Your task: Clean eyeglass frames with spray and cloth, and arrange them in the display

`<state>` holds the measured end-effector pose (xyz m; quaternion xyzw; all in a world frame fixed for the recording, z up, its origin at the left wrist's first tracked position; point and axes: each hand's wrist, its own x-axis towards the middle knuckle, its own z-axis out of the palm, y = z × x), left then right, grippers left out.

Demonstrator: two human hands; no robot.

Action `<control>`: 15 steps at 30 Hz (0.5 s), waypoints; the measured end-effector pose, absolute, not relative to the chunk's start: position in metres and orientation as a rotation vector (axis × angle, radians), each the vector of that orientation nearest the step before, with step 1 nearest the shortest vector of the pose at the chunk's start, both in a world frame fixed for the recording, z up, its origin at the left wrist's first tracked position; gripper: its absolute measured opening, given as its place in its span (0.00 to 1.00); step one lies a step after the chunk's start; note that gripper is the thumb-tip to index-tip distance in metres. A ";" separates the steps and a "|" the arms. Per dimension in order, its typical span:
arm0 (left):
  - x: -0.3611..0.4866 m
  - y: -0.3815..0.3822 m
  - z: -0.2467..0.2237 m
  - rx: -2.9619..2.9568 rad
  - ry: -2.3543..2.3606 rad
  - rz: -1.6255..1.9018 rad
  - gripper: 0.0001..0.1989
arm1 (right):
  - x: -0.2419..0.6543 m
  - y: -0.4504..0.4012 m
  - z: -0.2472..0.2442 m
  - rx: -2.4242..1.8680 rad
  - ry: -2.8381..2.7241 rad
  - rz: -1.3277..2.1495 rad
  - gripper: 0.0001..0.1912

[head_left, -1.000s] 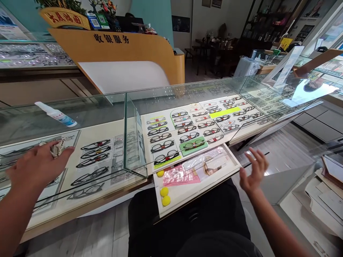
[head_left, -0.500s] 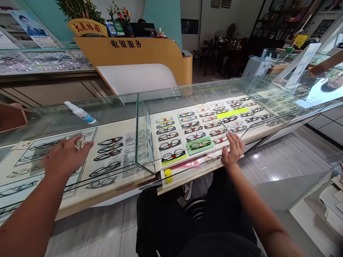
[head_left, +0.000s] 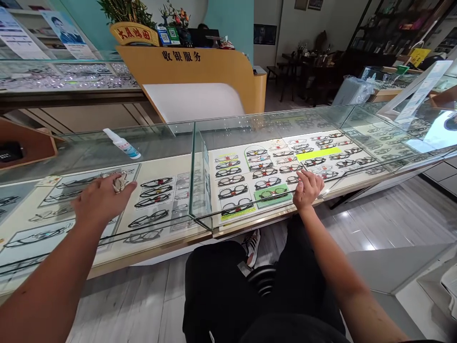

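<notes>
My left hand [head_left: 103, 197] rests over the glass top of the display case [head_left: 167, 138], its fingers around a crumpled pale cloth [head_left: 120, 183]. Eyeglass frames [head_left: 154, 192] lie beneath the glass, just right of that hand. A white spray bottle with a blue label [head_left: 123, 144] lies on the glass beyond it. My right hand [head_left: 307, 189] is at the front edge of the case, fingers loosely bent and nothing visible in them. Near it under the glass, a pair of glasses sits on a green card [head_left: 273, 194].
A glass divider [head_left: 193, 171] splits the case. A wooden box [head_left: 24, 143] stands at the left, and a slanted white stand [head_left: 416, 90] at the right. Behind is a wooden cashier counter [head_left: 221, 62]. My knees [head_left: 214, 281] are below the front edge.
The drawer that stuck out at the case front is now pushed in. My right hand's fingers have bent more. The view has shifted slightly; my left hand still holds the cloth.
</notes>
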<state>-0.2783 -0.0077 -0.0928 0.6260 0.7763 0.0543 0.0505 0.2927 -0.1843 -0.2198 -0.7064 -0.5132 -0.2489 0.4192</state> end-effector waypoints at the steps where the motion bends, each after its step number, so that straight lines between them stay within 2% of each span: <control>1: -0.278 -0.008 -0.093 1.908 2.364 0.173 0.49 | 0.293 -0.185 -0.220 -1.750 -1.284 -0.659 0.33; 7: -0.276 -0.009 -0.092 1.909 2.357 0.193 0.49 | 0.307 -0.215 -0.198 -1.704 -1.580 -0.596 0.30; 12: -0.276 -0.009 -0.092 1.907 2.367 0.180 0.50 | 0.342 -0.215 -0.149 -1.776 -2.031 -0.365 0.41; 15: -0.276 -0.008 -0.092 1.903 2.366 0.181 0.50 | 0.358 -0.194 -0.123 -1.734 -2.284 -0.189 0.53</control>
